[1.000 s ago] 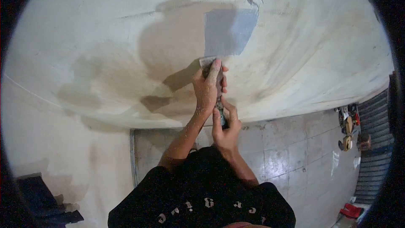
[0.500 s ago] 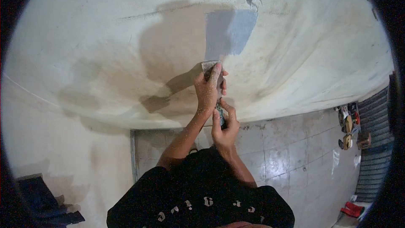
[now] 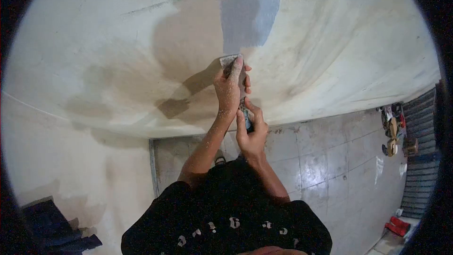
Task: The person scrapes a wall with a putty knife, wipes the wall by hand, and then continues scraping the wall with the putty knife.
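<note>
presently, scraper point(image 3: 229, 61) set to wall point(image 3: 108, 38) just below grey patch point(image 3: 247, 19); left hand point(image 3: 230, 92) pressed over blade, right hand point(image 3: 250, 134) wrapped round handle, further below patch. judged early: only that patch worked, stained wall around it left.

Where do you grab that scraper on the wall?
Probably by its dark handle, coming from below, since the scraper points up with its flat blade against the wall. The right hand wraps the handle there; the left hand presses fingers on the blade's back.
</note>
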Demonstrator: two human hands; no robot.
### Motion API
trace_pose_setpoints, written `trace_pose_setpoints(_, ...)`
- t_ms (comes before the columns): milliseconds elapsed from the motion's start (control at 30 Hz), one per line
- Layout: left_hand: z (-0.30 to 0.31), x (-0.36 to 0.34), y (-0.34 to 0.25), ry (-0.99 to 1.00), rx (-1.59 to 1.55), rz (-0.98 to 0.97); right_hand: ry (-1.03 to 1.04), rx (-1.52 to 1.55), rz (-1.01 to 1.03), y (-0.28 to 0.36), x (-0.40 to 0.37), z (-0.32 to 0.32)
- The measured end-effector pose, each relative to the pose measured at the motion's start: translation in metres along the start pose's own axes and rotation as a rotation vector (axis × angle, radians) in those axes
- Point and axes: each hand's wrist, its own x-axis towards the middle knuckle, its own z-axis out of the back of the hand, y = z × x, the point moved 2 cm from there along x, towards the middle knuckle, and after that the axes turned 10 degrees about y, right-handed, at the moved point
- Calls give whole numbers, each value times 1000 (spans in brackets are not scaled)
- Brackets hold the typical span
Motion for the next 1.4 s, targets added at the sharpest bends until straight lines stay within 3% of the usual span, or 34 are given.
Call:
trace_pose_setpoints(200, -14, 0, -30, 24, 75, -41, 71, 101, -114, 16, 15, 6)
trace_pose_setpoints(400, -29, 12, -41, 23, 40, -181, 18, 66, 97, 1, 38, 8)
trace_pose_setpoints(467, -8, 15, -12, 160, 83, -34, 7, 10, 111, -31, 34, 9)
trace_pose_setpoints(500, 10, 17, 10, 227, 106, 40, -2, -26, 109, -56, 29, 12)
trace_pose_setpoints(567, 64, 12, 76, 149, 401, 269, 81, -342, 249, -135, -1, 23)
trace_pose_setpoints(667, 205, -32, 216, 114, 432, 460, 342, -654, -166, -279, -91, 58)
trace_pose_setpoints(700, 278, -67, 281, 6, 550, 644, 317, -736, -323, -323, -137, 75)
trace_pose_setpoints(733, 341, -108, 328, -34, 670, 751, 393, -770, -615, -414, -207, 102)
trace_pose_setpoints(767, 398, -164, 355, 15, 868, 839, 469, -670, -1023, -458, -278, 140)
trace_pose_setpoints(800, 441, -230, 364, 213, 1152, 862, 450, -479, -1089, -522, -368, 185)
trace_pose_setpoints(867, 489, -342, 331, 567, 1430, 699, 830, -987, -836, -502, -426, 220)
trace_pose_setpoints(900, 495, -384, 316, 513, 1427, 898, 960, -1237, -663, -490, -454, 237)
trace_pose_setpoints(967, 500, -416, 290, 214, 1345, 1193, 1021, -1206, -781, -453, -481, 250)
trace_pose_setpoints(1033, 508, -405, 284, -45, 1417, 1207, 981, -1150, -904, -440, -483, 257)
trace_pose_setpoints(1100, 516, -352, 288, -358, 1611, 1047, 921, -1087, -981, -447, -472, 256)
trace_pose_setpoints(1133, 517, -313, 286, -574, 1728, 855, 891, -1056, -992, -456, -456, 252)
trace_pose_setpoints(1200, 505, -210, 269, -1015, 1854, 177, 831, -1005, -990, -491, -423, 243)
trace_pose_setpoints(1267, 303, -92, 134, -927, 999, -326, 738, -938, -967, -556, -388, 228)
trace_pose_setpoints(1333, 180, -16, 51, -734, 768, -568, 622, -898, -908, -644, -343, 210)
trace_pose_setpoints(1367, 129, 7, 20, -689, 914, -660, 477, -631, -750, -591, -289, 191)
trace_pose_setpoints(1400, 93, 27, 8, -677, 1137, -778, 377, -339, -897, -487, -213, 176)
